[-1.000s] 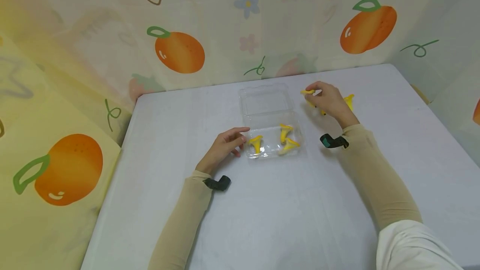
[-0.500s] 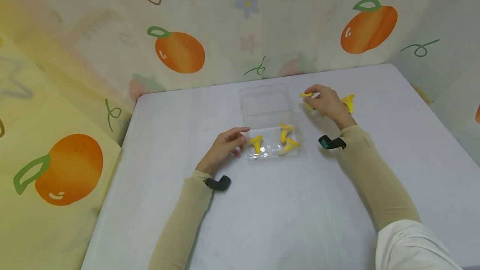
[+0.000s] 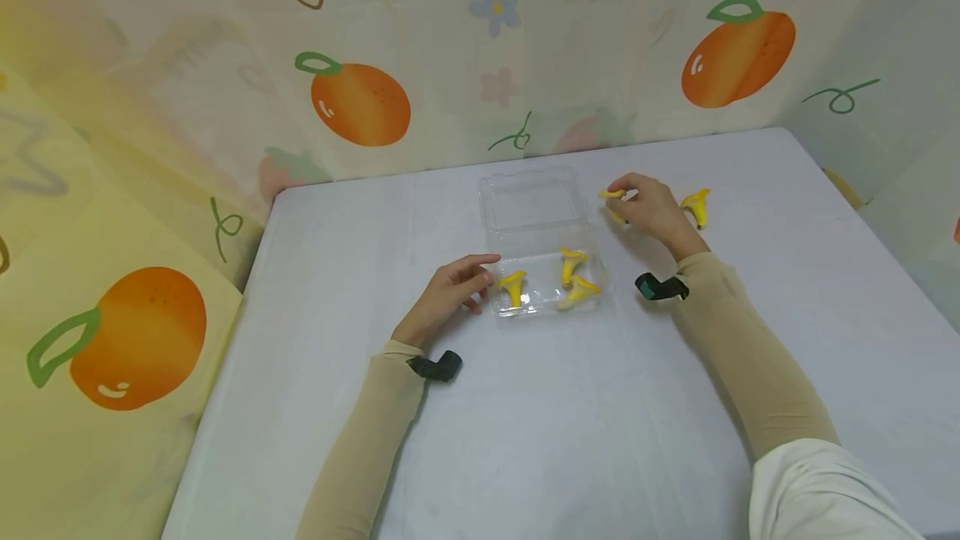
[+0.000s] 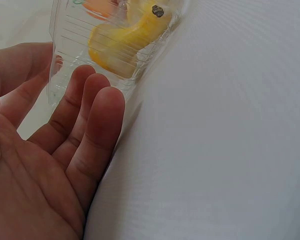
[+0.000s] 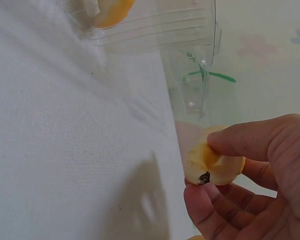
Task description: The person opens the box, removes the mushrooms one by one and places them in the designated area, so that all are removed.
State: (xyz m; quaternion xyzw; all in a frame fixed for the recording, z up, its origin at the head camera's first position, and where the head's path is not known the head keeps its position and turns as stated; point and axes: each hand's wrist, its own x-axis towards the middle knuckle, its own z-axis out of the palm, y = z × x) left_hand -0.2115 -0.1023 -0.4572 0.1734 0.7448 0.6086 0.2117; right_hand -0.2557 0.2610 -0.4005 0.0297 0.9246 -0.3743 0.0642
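Note:
A clear plastic clamshell box (image 3: 538,267) stands with its lid (image 3: 532,200) laid back on the white table. Inside lie 3 yellow chanterelle mushrooms, one mushroom (image 3: 513,288) at the left and two at the right. My left hand (image 3: 448,292) is at the box's left side with relaxed fingers (image 4: 104,117); its fingertips are close to or against the wall. To the right of the lid, my right hand (image 3: 651,208) pinches a chanterelle (image 5: 225,169) between thumb and fingers, its dark stem end facing the wrist camera.
Another chanterelle (image 3: 697,207) lies on the table (image 3: 525,440) to the right of my right hand. A patterned cloth backdrop (image 3: 435,65) with printed oranges rises behind the table's far edge.
My right hand has drawn slightly left and nearer to me with the pinched chanterelle, so the loose one at the right shows more. The left hand and box stay put.

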